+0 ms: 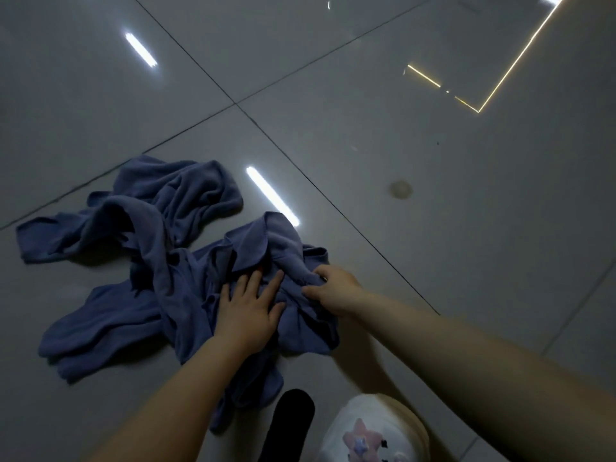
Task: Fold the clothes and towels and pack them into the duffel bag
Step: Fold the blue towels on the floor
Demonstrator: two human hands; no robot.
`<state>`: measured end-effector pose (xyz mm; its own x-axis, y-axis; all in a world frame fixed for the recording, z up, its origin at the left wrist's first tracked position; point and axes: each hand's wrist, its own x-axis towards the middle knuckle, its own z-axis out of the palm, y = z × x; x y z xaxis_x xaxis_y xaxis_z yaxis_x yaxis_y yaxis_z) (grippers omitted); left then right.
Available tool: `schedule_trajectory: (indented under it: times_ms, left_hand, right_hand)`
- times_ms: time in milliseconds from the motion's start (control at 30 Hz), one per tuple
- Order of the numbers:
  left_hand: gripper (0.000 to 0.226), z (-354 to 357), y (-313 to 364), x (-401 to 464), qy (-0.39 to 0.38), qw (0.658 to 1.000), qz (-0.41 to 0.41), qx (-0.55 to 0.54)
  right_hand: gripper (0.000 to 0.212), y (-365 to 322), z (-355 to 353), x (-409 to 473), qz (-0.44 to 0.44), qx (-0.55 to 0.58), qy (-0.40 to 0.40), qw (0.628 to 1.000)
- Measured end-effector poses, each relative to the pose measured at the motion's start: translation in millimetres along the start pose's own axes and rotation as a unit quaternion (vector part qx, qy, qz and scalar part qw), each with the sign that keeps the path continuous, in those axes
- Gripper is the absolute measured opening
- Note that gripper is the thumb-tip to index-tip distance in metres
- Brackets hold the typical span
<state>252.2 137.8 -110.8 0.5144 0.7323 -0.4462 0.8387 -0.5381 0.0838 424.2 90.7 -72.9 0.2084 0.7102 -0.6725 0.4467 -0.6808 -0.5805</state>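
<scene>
Blue cloth sprawls across the glossy grey tiled floor (400,228), and that's our starting point on the far left: a crumpled blue garment (133,235), sleeves or legs flung out, heaped in ridges, nothing about it folded yet. Moving inward, the left hand (248,308) lies flat on the bunched middle of the fabric, fingers straight and spread wide, pressing it down to the floor. Just beside it, the right hand (333,290) has its fingers and thumb curled round a gathered fold at the garment's right edge, pinching it up. Looks to me like the person is trying to find an edge and spread the piece out, so this is the very opening of the folding. Down at the bottom, a dark sock-like shape (290,425) and a white item with a pink pattern (366,435) sit close to the person; what they are I can't tell. No duffel bag in view anywhere, no folded pile either. My call: nearly everything is left, flattening, folding, packing.
</scene>
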Motion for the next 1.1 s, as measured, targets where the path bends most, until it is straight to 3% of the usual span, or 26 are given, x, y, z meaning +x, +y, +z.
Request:
schedule_trajectory:
  times_ms: [167, 233, 300, 367, 467, 567, 667, 767, 900, 967, 1100]
  left_hand:
    - [0.084, -19.2, -4.6, -7.5, -0.036, 0.998, 0.044, 0.008]
    - [0.082, -36.6, -0.6, -16.0, 0.021, 0.996, 0.088, -0.019]
    - [0.065, -57.6, 9.3, -26.2, 0.121, 0.981, 0.128, -0.084]
    - [0.055, -90.4, 23.9, -37.9, 0.137, 0.965, 0.131, -0.181]
    - [0.056, -143.2, 43.5, -51.0, 0.118, 0.937, 0.171, -0.28]
    - [0.05, -200.2, 66.0, -72.9, 0.082, 0.933, 0.219, -0.275]
    - [0.036, -257.3, 90.2, -104.2, 0.133, 0.927, 0.224, -0.268]
    - [0.01, -310.5, 118.8, -145.7, 0.126, 0.905, 0.255, -0.315]
    - [0.017, -363.5, 161.0, -206.1, 0.095, 0.877, 0.298, -0.366]
    - [0.034, -381.7, 180.1, -230.1, 0.062, 0.868, 0.323, -0.373]
    - [0.057, -392.5, 213.3, -266.5, -0.019, 0.803, 0.384, -0.455]
  right_hand:
    - [0.032, -12.3, -20.8, -27.7, 0.0, 0.036, -0.003, 0.999]
    - [0.03, -21.2, -36.3, -42.6, -0.008, 0.045, 0.033, 0.998]
    - [0.027, -34.5, -53.5, -61.1, -0.017, 0.06, 0.062, 0.996]
    - [0.022, -52.8, -69.9, -83.6, -0.029, 0.082, 0.082, 0.993]
    - [0.019, -81.9, -92.8, -127.9, -0.058, 0.143, 0.104, 0.983]
    - [0.033, -109.1, -118.1, -185.3, -0.103, 0.18, 0.11, 0.972]
    - [0.047, -127.7, -144.0, -242.7, -0.153, 0.212, 0.143, 0.955]
    - [0.053, -134.4, -169.2, -300.7, -0.202, 0.26, 0.212, 0.92]
    - [0.048, -126.7, -191.9, -376.6, -0.256, 0.334, 0.271, 0.866]
    - [0.047, -113.1, -195.3, -408.4, -0.277, 0.375, 0.281, 0.839]
    - [0.044, -82.1, -201.4, -447.9, -0.304, 0.425, 0.294, 0.801]
